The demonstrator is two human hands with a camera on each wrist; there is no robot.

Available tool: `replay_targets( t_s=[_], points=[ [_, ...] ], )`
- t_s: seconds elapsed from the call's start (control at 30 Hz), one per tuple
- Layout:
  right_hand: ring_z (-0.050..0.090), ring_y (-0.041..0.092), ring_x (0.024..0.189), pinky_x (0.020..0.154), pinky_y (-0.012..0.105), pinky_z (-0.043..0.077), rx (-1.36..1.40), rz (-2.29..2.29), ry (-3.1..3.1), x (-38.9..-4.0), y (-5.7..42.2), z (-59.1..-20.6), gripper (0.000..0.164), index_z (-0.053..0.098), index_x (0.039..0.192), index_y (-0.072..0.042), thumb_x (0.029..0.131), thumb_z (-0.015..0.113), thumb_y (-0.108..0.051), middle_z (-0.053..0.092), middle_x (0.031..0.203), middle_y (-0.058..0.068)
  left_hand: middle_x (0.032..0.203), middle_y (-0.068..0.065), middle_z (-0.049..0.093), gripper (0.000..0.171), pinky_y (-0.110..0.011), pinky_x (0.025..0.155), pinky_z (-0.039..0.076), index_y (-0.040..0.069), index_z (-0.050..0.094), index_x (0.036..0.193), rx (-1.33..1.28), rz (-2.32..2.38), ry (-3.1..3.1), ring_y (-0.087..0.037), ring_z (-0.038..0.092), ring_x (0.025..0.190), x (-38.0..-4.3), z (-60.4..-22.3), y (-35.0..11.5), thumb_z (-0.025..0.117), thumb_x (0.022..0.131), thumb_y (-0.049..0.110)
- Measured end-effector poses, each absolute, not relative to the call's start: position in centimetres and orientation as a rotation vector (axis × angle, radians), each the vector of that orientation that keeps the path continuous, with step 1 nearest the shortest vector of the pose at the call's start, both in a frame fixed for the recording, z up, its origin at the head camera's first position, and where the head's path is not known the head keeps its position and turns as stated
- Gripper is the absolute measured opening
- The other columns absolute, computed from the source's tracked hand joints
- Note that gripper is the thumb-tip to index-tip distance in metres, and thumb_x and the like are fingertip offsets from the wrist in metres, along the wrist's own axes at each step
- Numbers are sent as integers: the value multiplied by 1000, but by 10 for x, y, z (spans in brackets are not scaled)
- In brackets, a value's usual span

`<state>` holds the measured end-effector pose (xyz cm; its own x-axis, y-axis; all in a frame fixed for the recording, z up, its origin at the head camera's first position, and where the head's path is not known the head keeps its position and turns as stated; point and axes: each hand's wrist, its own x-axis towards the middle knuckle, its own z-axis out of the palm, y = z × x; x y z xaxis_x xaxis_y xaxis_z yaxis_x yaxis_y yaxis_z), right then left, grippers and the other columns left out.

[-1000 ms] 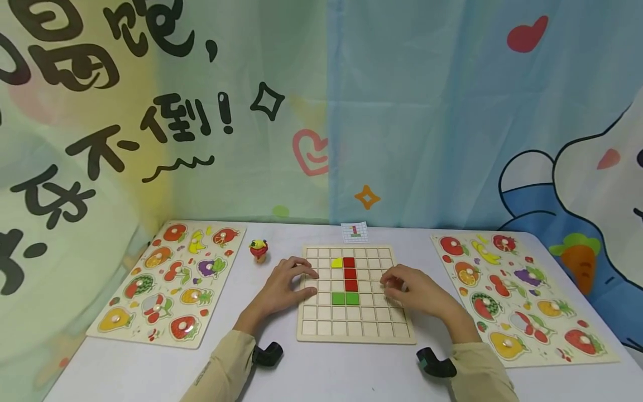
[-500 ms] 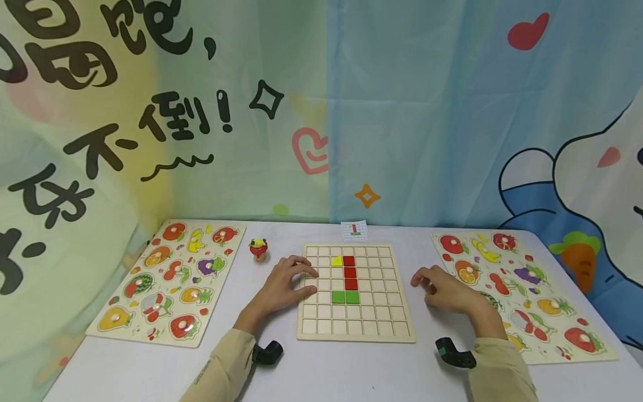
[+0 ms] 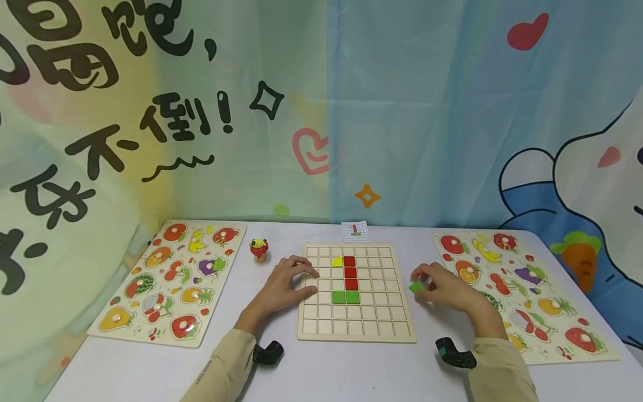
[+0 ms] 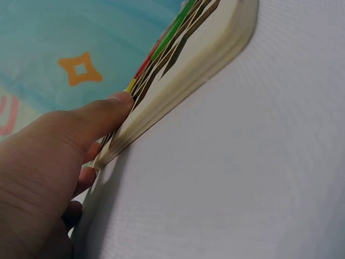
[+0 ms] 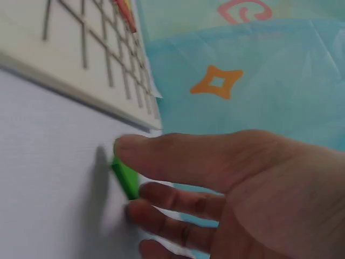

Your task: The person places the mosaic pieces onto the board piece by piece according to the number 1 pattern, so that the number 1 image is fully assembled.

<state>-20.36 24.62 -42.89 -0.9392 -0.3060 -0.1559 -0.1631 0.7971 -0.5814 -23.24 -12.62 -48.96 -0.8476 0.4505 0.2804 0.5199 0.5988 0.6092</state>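
Note:
A wooden grid board (image 3: 355,330) lies on the white table. In its squares sit a yellow tile (image 3: 337,262), a column of red tiles (image 3: 350,273) and a pair of green tiles (image 3: 345,297). My left hand (image 3: 284,286) rests at the board's left edge, fingers spread; the left wrist view shows the thumb (image 4: 110,113) on the rim. To the right of the board, my right hand (image 3: 444,288) pinches a loose green tile (image 5: 127,175) between thumb and fingers, low over the table.
Fruit puzzle boards lie at the left (image 3: 166,282) and right (image 3: 522,298); the right forearm overlaps the right one. Behind the grid board is a small pattern card (image 3: 354,231). A small red and yellow figure (image 3: 259,249) stands at the back left. A printed curtain (image 3: 402,111) hangs behind.
My right hand has moved right, off the grid board's right side, and a green tile now shows between its fingers. The left hand has stayed at the board's left edge.

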Motion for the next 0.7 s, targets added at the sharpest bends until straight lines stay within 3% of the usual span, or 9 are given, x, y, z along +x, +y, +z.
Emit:
replay_targets(
  t_s=[0.13,0.3,0.7],
  points=[
    [50,21,85,69,31,44,-337,-821,2741,-204,244,-434,37,55,108,-5,80,73,-19,51,100,13,121,0,55,27,-39,90,35,25,69,105,-829,-1096,-2723,-18,46,106,-232,-489,-126,75,80,33],
    [48,20,82,69,32,42,-320,-826,2781,-207,240,-439,30,56,106,-5,80,70,-13,54,91,8,122,1,54,27,-38,90,34,26,68,106,-820,-1101,-2744,-17,46,106,-232,-489,-127,74,80,33],
    [53,20,92,73,28,46,-534,-959,2865,-210,225,-439,31,57,112,-3,83,66,-8,57,100,7,122,1,54,27,-39,92,34,26,68,106,-811,-1096,-2755,-18,45,108,-233,-490,-127,74,80,34]
  ],
)
